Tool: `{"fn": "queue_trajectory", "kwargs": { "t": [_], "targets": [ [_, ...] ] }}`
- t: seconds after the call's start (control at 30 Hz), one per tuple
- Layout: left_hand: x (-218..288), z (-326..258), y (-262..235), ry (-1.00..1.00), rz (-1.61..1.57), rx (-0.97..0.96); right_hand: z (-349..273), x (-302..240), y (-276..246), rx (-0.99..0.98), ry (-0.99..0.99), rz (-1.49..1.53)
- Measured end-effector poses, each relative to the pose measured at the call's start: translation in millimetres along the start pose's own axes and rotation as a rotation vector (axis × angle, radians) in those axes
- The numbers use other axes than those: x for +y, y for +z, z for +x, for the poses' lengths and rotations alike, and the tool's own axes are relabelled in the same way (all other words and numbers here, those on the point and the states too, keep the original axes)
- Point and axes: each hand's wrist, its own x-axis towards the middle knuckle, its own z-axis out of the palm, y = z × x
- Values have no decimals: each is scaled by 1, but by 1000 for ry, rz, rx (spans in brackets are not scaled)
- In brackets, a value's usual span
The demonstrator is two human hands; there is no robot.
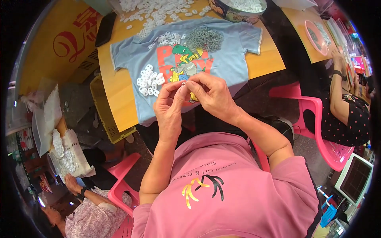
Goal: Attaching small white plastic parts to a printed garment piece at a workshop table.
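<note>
head view: a small white plastic piece [183, 84] is pinched between the fingertips of both hands, held up just above the near edge of a light blue t-shirt [234, 59]. the left hand [170, 105] is closed on it from the left, thumb and forefinger pressed together at the piece; the right hand [210, 95] is closed on it from the right, its fingers curled over the top. the two hands are touching at the fingertips. the shirt is spread flat on a yellow wooden table [119, 85] and bears a printed green dinosaur [184, 59]. on the shirt, left of the hands, a small heap of white pieces [150, 79] is seen; a grey pile of small parts [205, 38] lies near the shirt's collar, with a few more white pieces scattered beside it. further back, a wide spread of white pieces [158, 12] covers the table, and a round tin [238, 11] filled with the same pieces stands at the far edge. a black phone [105, 28] lies at the table's left corner. a pink plastic chair [313, 119] is placed to the right, where another person's arm [337, 95] is stretched toward a second table
</note>
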Motion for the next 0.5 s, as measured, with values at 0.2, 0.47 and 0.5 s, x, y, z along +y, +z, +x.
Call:
{"fn": "queue_trajectory", "kwargs": {
  "t": [0.2,0.47,0.5],
  "targets": [
    [5,1,0,-34,-28,39,10,18,-45,87,-194,-401],
    [1,5,-6,-29,-19,24,30,27,-90,-58,-276,-814],
    [0,5,-6,-38,-18,26,31,27,-89,-82,-336,-853]
  ]
}}
